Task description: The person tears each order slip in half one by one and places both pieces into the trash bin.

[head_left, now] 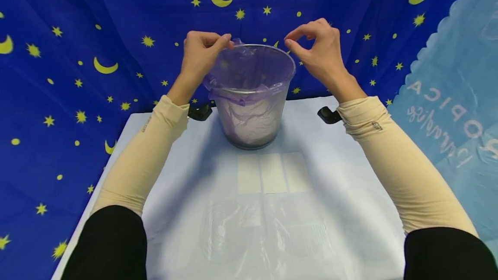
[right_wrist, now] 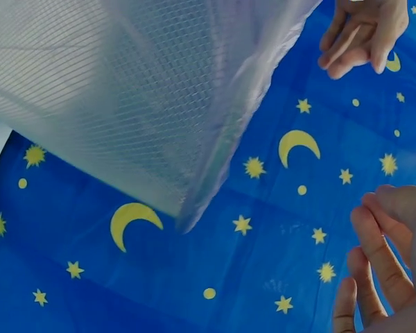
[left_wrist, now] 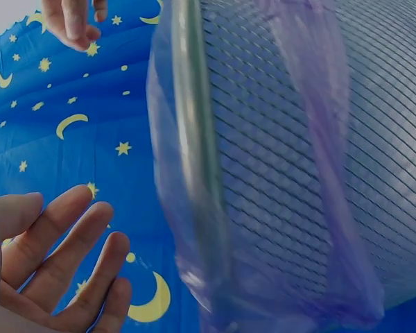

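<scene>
A metal mesh wastebasket (head_left: 254, 118) stands upright at the back of the table. Lining it is a thin purple plastic bag (head_left: 249, 70), its edge folded over the rim and hanging down outside. My left hand (head_left: 204, 51) hovers by the left of the rim; in the left wrist view its fingers (left_wrist: 73, 260) are loosely bent, apart from the bag. Off the rim's right side, my right hand (head_left: 317, 46) hangs in the air. Its thumb and forefinger come close together, and the right wrist view shows nothing between its fingers (right_wrist: 378, 260).
Three pale rectangles (head_left: 273, 173) lie in a row before the basket, under what looks like a clear sheet (head_left: 268, 228). Black clips (head_left: 330, 115) sit at the table's back edge. Behind hangs a blue star-and-moon cloth (head_left: 128, 20); a lighter blue cloth (head_left: 459, 77) is at right.
</scene>
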Motion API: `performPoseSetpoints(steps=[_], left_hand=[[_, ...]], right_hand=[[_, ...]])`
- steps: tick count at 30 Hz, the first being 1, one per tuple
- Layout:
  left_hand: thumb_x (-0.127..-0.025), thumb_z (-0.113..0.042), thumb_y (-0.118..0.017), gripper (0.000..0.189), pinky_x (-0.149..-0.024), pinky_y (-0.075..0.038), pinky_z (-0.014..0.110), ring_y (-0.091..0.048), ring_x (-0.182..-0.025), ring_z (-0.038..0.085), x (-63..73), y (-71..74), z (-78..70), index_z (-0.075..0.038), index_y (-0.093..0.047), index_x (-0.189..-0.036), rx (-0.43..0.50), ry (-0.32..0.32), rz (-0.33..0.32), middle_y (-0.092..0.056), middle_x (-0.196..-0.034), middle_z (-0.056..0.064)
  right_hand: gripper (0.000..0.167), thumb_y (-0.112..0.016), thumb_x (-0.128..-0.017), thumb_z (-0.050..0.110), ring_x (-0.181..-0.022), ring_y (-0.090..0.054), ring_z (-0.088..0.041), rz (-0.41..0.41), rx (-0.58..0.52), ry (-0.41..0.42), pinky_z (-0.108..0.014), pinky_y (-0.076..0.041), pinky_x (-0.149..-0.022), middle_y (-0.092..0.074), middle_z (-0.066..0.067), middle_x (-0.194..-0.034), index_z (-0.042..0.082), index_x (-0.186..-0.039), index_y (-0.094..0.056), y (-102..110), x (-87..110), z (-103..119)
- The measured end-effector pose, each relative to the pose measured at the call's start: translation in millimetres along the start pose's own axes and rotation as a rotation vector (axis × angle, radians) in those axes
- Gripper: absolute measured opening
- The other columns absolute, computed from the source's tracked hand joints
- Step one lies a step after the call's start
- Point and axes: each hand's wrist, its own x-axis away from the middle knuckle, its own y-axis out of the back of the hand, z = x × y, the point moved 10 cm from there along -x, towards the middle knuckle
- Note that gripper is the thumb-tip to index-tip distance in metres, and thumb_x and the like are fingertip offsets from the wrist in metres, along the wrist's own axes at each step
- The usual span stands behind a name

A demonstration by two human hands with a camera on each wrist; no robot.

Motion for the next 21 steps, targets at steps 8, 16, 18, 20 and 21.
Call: performPoseSetpoints(steps=[8,16,18,20,21], left_hand=[[-0.101,-0.031,-0.073,0.025,-0.082,-0.042,0.024,-0.066,-0.094,0.008,7.3,12.7,16.9,-0.01,-0.086,-0.097,0.035,0.001,-0.027,-0.082,-0.097,0.0],[-0.102,-0.033,-0.072,0.025,-0.098,-0.042,0.023,-0.067,-0.111,0.011,17.4,31.8,39.5,-0.012,-0.086,-0.102,0.005,0.073,-0.045,-0.082,-0.107,0.001],[-0.102,-0.034,-0.072,0.025,-0.099,-0.041,0.022,-0.067,-0.114,0.01,19.5,35.7,44.3,-0.013,-0.086,-0.102,0.0,0.085,-0.049,-0.082,-0.108,0.0],[-0.101,-0.034,-0.073,0.025,-0.097,-0.042,0.024,-0.067,-0.114,0.011,21.2,39.9,48.6,-0.013,-0.086,-0.102,0.007,0.091,-0.06,-0.082,-0.106,-0.002],[-0.101,-0.034,-0.073,0.025,-0.095,-0.043,0.025,-0.067,-0.114,0.011,22.1,41.8,51.1,-0.013,-0.086,-0.102,0.016,0.097,-0.065,-0.082,-0.105,-0.003]], right_hand=[[0.022,-0.074,-0.1,0.028,-0.106,-0.06,-0.018,-0.04,-0.004,-0.032,-0.028,-0.047,-0.097,-0.08,-0.007,-0.103,0.009,-0.104,-0.084,6.0,13.7,-20.2],[0.021,-0.074,-0.099,0.026,-0.105,-0.06,-0.021,-0.075,0.016,-0.05,-0.03,-0.046,-0.094,-0.081,-0.009,-0.103,0.007,-0.104,-0.084,11.1,36.0,-39.9],[0.021,-0.074,-0.099,0.025,-0.103,-0.06,-0.021,-0.088,0.016,-0.044,-0.029,-0.045,-0.093,-0.081,-0.01,-0.102,0.007,-0.103,-0.084,13.0,40.7,-42.7],[0.021,-0.074,-0.099,0.025,-0.101,-0.06,-0.02,-0.099,0.012,-0.04,-0.028,-0.044,-0.092,-0.081,-0.01,-0.102,0.006,-0.102,-0.084,14.6,45.0,-45.3],[0.021,-0.074,-0.099,0.025,-0.101,-0.059,-0.019,-0.103,0.012,-0.044,-0.027,-0.043,-0.092,-0.081,-0.01,-0.102,0.006,-0.103,-0.084,15.3,47.0,-46.9]])
